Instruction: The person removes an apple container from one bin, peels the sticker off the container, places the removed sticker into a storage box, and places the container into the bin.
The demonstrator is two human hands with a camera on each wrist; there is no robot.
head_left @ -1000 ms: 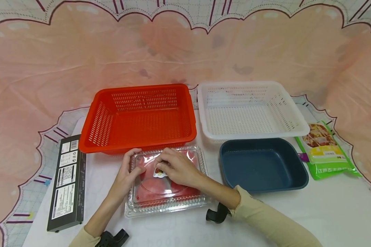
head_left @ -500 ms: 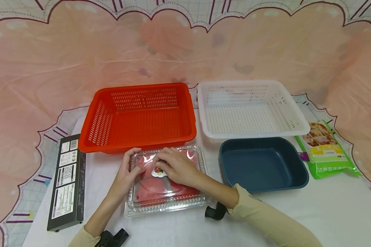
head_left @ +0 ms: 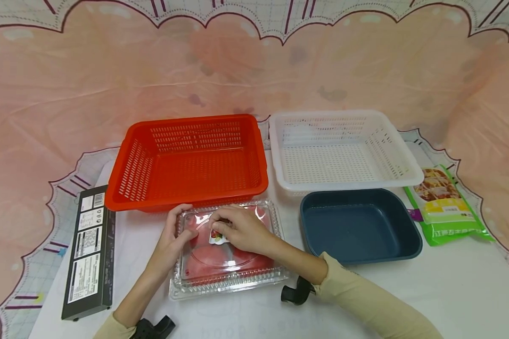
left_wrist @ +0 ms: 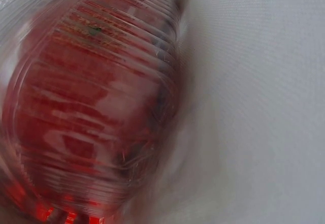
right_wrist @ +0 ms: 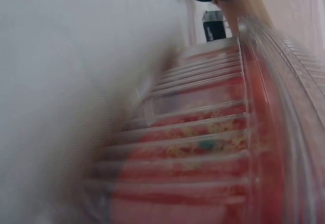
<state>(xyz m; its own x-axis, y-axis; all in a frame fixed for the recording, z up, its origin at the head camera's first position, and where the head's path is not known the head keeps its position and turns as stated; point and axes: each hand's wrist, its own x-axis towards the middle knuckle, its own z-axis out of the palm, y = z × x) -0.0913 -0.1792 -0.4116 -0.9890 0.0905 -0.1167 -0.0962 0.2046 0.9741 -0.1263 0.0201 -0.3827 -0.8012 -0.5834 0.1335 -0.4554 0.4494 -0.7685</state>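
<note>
A clear plastic food container [head_left: 229, 287] with a ribbed rim and red contents lies on the white table in the head view. My left hand [head_left: 169, 240] grips its left side, thumb over the lid and fingers at the far left corner. My right hand [head_left: 246, 230] is over the lid, fingers curled, thumb and forefinger pinching at a small white sticker [head_left: 217, 238] with a coloured picture. Part of the sticker is hidden under the fingers. Both wrist views show the container's ribbed side wall [left_wrist: 91, 97] close up, blurred.
A red basket [head_left: 191, 200] stands right behind the container, a white basket [head_left: 348, 181] to its right. In front of the white one sits a dark blue tub [head_left: 360, 235]. A green food packet [head_left: 449, 212] lies far right, a long black box [head_left: 86, 254] far left.
The right fingers shift slightly over the lid, and the sticker shows a little more, then a little less. The left hand and container hold their place; the head view shifts slightly.
</note>
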